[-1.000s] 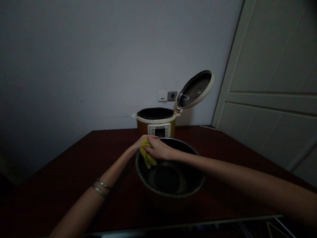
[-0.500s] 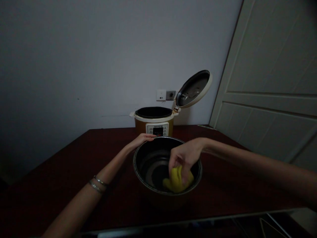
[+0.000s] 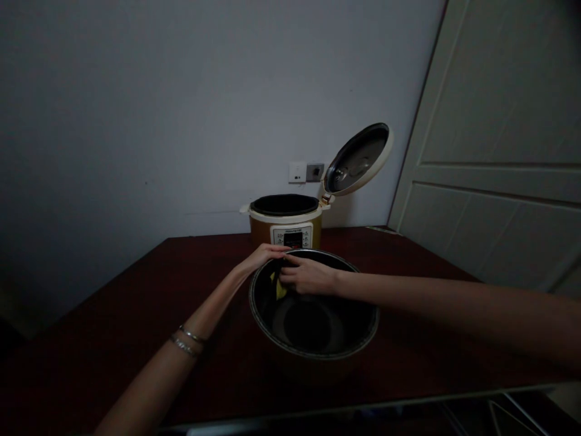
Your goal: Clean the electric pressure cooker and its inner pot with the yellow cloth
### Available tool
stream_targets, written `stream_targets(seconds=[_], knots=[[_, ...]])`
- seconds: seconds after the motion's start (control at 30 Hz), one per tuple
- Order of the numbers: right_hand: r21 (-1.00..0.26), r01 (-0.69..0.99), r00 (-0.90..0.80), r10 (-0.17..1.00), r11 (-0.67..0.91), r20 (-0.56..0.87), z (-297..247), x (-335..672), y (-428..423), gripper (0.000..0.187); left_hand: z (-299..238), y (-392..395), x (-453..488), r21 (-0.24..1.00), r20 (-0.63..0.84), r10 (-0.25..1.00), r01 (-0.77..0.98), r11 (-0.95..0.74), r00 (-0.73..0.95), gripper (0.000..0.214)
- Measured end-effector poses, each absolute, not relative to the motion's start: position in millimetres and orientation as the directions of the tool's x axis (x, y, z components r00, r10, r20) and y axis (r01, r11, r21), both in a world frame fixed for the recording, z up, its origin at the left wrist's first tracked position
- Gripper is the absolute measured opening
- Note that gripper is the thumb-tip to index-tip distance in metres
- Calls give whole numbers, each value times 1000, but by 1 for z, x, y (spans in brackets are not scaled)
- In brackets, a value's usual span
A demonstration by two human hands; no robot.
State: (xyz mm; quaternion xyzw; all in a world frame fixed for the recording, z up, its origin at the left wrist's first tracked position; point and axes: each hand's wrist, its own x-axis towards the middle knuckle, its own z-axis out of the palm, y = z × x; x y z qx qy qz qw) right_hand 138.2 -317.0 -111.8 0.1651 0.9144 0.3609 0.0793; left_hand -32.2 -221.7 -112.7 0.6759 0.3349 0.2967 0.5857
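Note:
A dark metal inner pot (image 3: 349, 342) stands on the dark red table (image 3: 113, 339) in front of me. My left hand (image 3: 263, 256) grips the pot's far left rim, fingers curled over the edge. My right hand (image 3: 306, 275) reaches inside the pot and presses a yellow cloth (image 3: 278, 287) against the far left inner wall; only a strip of the cloth shows beside the fingers. Two bracelets sit on my left wrist.
An orange and white rice cooker (image 3: 285, 225) stands behind the pot by the wall, its lid (image 3: 358, 158) hinged open up to the right. A wall socket (image 3: 306, 172) is behind it. A white panelled door (image 3: 499, 151) fills the right side.
My right hand moved the yellow cloth from the pot's near right inner wall back across to the far left inner wall. My left hand stayed on the rim.

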Motion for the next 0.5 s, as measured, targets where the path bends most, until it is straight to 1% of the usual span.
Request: stream_targets(seconds=[0.03, 0.07, 0.13, 0.2, 0.27, 0.3, 0.33, 0.37, 0.4, 0.43, 0.47, 0.5], knots=[[705, 240, -939, 343, 667, -5, -114, 137, -315, 17, -113, -222, -32, 991, 13, 802, 102, -91, 597, 37], [716, 271, -929, 369, 643, 21, -114, 136, -314, 17, -113, -222, -32, 991, 15, 803, 100, -92, 596, 36], [720, 393, -865, 496, 572, 77, -113, 136, -320, 19, -112, -222, -31, 990, 12, 800, 104, -93, 600, 36], [706, 516, -749, 655, 485, 98, -108, 139, -334, 20, -110, -224, -30, 988, 2, 801, 120, -93, 598, 34], [677, 609, -607, 793, 414, 60, -100, 142, -352, 21, -108, -226, -30, 987, -26, 804, 142, -73, 594, 33], [646, 649, -536, 844, 402, 13, -96, 143, -360, 20, -106, -227, -29, 988, -49, 804, 148, -48, 593, 33], [597, 687, -468, 881, 413, -71, -92, 144, -368, 18, -105, -229, -29, 988, -77, 803, 151, -16, 591, 33], [520, 727, -409, 891, 449, -197, -89, 145, -373, 16, -104, -230, -28, 989, -103, 804, 148, 19, 586, 34], [410, 767, -368, 862, 494, -349, -86, 144, -377, 12, -104, -232, -27, 988, -125, 809, 142, 52, 574, 34], [274, 805, -343, 791, 526, -507, -85, 143, -380, 8, -103, -234, -26, 988, -139, 819, 132, 78, 557, 34], [106, 847, -350, 696, 521, -626, -85, 140, -381, 5, -103, -235, -24, 988, -146, 831, 118, 98, 537, 33], [-71, 874, -394, 616, 481, -683, -87, 135, -381, 8, -103, -237, -23, 988, -148, 843, 105, 109, 517, 32]])
